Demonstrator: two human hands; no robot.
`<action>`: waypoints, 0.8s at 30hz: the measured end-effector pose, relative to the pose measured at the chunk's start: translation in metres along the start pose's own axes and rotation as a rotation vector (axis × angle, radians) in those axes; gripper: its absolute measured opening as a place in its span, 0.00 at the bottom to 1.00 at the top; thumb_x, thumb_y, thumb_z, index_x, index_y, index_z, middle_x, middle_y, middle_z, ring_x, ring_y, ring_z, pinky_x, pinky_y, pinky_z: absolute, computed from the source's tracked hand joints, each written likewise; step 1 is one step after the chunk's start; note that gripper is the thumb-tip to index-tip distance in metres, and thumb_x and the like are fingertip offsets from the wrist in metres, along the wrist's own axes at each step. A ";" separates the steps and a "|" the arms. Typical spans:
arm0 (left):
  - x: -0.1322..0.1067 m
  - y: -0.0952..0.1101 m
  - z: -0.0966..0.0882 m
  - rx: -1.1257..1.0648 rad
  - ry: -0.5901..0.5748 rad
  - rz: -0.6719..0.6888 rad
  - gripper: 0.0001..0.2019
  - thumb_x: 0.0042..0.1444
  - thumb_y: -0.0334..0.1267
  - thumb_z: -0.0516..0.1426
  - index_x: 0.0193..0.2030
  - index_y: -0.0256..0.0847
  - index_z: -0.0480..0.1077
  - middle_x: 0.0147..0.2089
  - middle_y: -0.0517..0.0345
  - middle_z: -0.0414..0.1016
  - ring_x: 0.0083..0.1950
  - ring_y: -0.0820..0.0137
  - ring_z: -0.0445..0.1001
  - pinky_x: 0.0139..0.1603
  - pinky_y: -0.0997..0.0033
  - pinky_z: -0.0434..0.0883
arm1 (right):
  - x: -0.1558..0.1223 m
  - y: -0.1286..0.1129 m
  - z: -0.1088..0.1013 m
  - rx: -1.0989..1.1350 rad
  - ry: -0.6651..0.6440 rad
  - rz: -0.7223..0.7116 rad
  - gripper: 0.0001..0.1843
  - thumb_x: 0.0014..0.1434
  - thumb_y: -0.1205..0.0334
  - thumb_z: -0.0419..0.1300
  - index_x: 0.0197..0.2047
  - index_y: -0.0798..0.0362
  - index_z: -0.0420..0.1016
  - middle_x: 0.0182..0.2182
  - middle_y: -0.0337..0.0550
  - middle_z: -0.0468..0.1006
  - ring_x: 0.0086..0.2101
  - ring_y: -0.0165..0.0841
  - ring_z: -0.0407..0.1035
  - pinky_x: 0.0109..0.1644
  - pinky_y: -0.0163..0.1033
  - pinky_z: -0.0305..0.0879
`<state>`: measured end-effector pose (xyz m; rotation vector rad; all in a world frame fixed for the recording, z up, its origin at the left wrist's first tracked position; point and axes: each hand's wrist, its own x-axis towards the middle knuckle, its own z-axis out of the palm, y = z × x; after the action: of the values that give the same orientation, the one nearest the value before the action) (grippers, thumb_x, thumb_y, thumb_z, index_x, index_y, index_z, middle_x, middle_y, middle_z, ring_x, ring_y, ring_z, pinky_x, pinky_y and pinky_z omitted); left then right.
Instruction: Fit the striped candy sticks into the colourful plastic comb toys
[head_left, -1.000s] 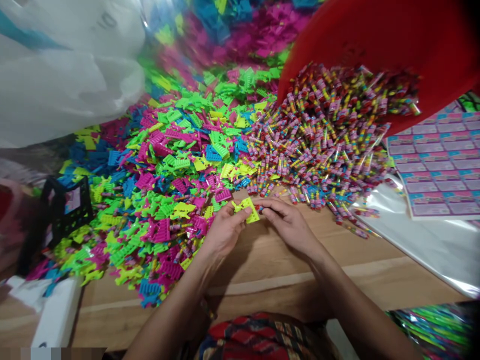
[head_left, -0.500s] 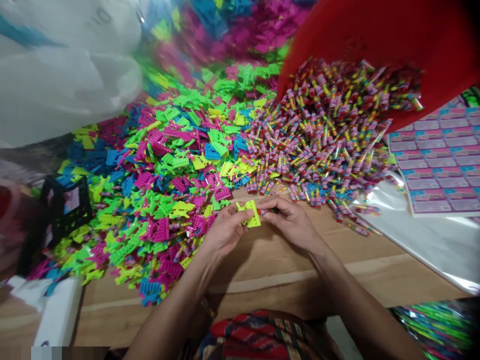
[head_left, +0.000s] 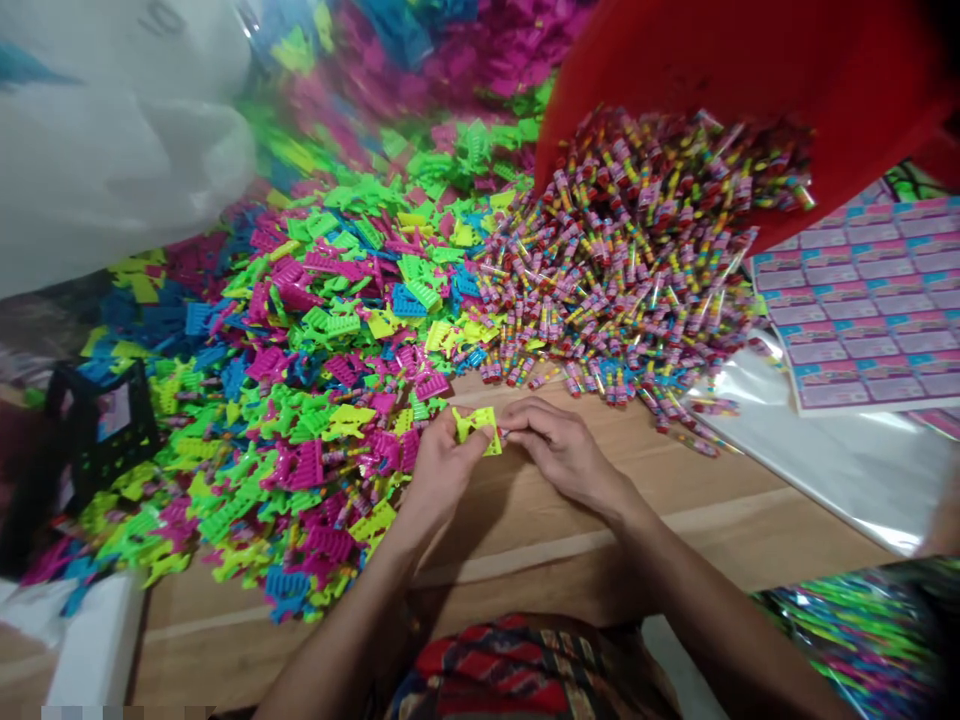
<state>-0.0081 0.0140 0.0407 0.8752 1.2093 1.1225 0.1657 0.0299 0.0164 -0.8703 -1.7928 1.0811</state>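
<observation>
My left hand (head_left: 442, 470) pinches a yellow plastic comb-shaped piece (head_left: 476, 430) between thumb and fingers. My right hand (head_left: 559, 452) holds a small striped candy tube (head_left: 503, 434) against the piece's right edge, with most of the tube hidden by my fingers. Both hands are over a bare stretch of the wooden table (head_left: 525, 530). Just left of my left hand lies a heap of pink, green, blue and yellow plastic pieces (head_left: 315, 400). A heap of striped candy tubes (head_left: 615, 280) lies beyond my hands.
A tilted red basin (head_left: 712, 90) spills into the tube heap. A white plastic bag (head_left: 105, 150) is at upper left, and a small black crate (head_left: 97, 430) is at left. Printed label sheets (head_left: 862, 300) lie on clear plastic (head_left: 847, 460) at right, with shiny packets (head_left: 855, 640) below.
The yellow piece has turned slightly and sits closer to my right fingers. The whole view has shifted a little, with the heaps appearing further left and up.
</observation>
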 end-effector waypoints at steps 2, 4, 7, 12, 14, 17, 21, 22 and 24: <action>-0.001 0.003 -0.001 -0.080 -0.065 -0.080 0.14 0.46 0.41 0.69 0.35 0.38 0.72 0.37 0.56 0.79 0.40 0.66 0.74 0.44 0.68 0.68 | -0.001 0.000 0.002 0.092 -0.005 0.061 0.07 0.67 0.63 0.58 0.41 0.50 0.78 0.42 0.45 0.80 0.45 0.38 0.74 0.51 0.45 0.71; -0.002 0.004 -0.002 -0.129 -0.107 -0.136 0.15 0.45 0.42 0.69 0.34 0.38 0.71 0.36 0.56 0.78 0.37 0.67 0.74 0.42 0.69 0.68 | -0.002 0.000 0.003 0.150 0.000 0.096 0.06 0.66 0.63 0.59 0.40 0.50 0.78 0.41 0.45 0.80 0.44 0.37 0.75 0.50 0.44 0.71; -0.003 0.002 -0.003 0.004 -0.031 -0.058 0.13 0.48 0.41 0.68 0.35 0.38 0.72 0.37 0.57 0.78 0.37 0.69 0.72 0.44 0.68 0.68 | -0.003 0.001 0.005 0.035 0.022 0.029 0.08 0.67 0.66 0.58 0.44 0.50 0.78 0.41 0.45 0.79 0.44 0.37 0.74 0.50 0.44 0.71; -0.005 -0.009 -0.003 0.136 0.013 0.036 0.11 0.52 0.41 0.65 0.40 0.38 0.73 0.41 0.54 0.79 0.45 0.64 0.74 0.51 0.66 0.67 | -0.006 -0.003 0.007 -0.196 -0.026 -0.103 0.15 0.69 0.69 0.53 0.52 0.46 0.77 0.43 0.48 0.78 0.47 0.40 0.72 0.51 0.47 0.71; -0.008 -0.007 -0.005 0.128 -0.026 0.006 0.12 0.53 0.43 0.65 0.40 0.39 0.72 0.42 0.54 0.79 0.45 0.63 0.74 0.49 0.66 0.68 | -0.005 -0.009 0.006 -0.208 -0.046 -0.117 0.16 0.69 0.68 0.52 0.54 0.46 0.77 0.44 0.49 0.78 0.47 0.40 0.72 0.51 0.46 0.71; -0.017 0.016 -0.020 0.260 -0.027 -0.053 0.15 0.51 0.47 0.66 0.38 0.41 0.73 0.38 0.56 0.78 0.39 0.65 0.74 0.41 0.68 0.69 | -0.001 -0.021 0.000 -0.158 -0.152 -0.106 0.16 0.70 0.64 0.55 0.58 0.45 0.75 0.45 0.47 0.80 0.47 0.39 0.73 0.51 0.45 0.72; -0.040 0.076 -0.076 0.651 0.120 -0.038 0.21 0.46 0.53 0.68 0.45 0.49 0.73 0.36 0.61 0.78 0.33 0.66 0.73 0.32 0.68 0.70 | 0.005 -0.024 -0.021 -0.171 -0.143 -0.017 0.20 0.68 0.59 0.60 0.62 0.44 0.72 0.54 0.47 0.77 0.54 0.39 0.72 0.57 0.47 0.70; -0.046 0.091 -0.095 0.776 0.156 -0.055 0.22 0.47 0.54 0.67 0.47 0.52 0.73 0.36 0.63 0.79 0.34 0.64 0.74 0.34 0.65 0.72 | 0.006 -0.020 -0.027 -0.207 -0.100 0.000 0.19 0.68 0.59 0.60 0.61 0.45 0.72 0.55 0.48 0.76 0.55 0.40 0.71 0.59 0.48 0.69; -0.055 0.114 -0.129 0.952 0.221 -0.093 0.23 0.49 0.57 0.65 0.52 0.63 0.70 0.42 0.71 0.80 0.42 0.57 0.76 0.39 0.56 0.75 | 0.009 -0.007 -0.039 -0.289 -0.031 0.010 0.15 0.69 0.61 0.57 0.57 0.47 0.75 0.54 0.49 0.76 0.55 0.41 0.71 0.59 0.50 0.68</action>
<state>-0.1555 -0.0180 0.1410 1.3931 1.9982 0.5306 0.1961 0.0478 0.0361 -1.0385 -2.0046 0.8569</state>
